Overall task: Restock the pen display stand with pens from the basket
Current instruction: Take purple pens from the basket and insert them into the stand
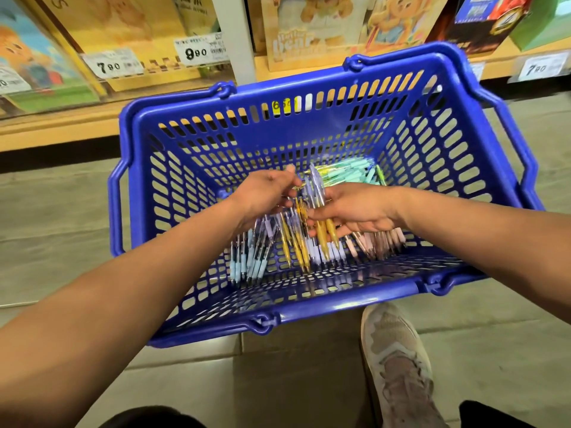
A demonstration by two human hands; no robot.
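Down inside the blue basket (340,299), a bunch of pens (321,236) is clasped in the curled fingers of the right hand (358,211) and pinched near its tops by the left hand (265,196), so gathering is judged under way and carrying to the unseen display stand is called for next.

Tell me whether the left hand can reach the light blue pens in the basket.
Probably yes. The left hand is inside the basket, above the light blue pens, which lie uncovered toward the near-left corner. The right hand grips yellow pens further right, clear of them.
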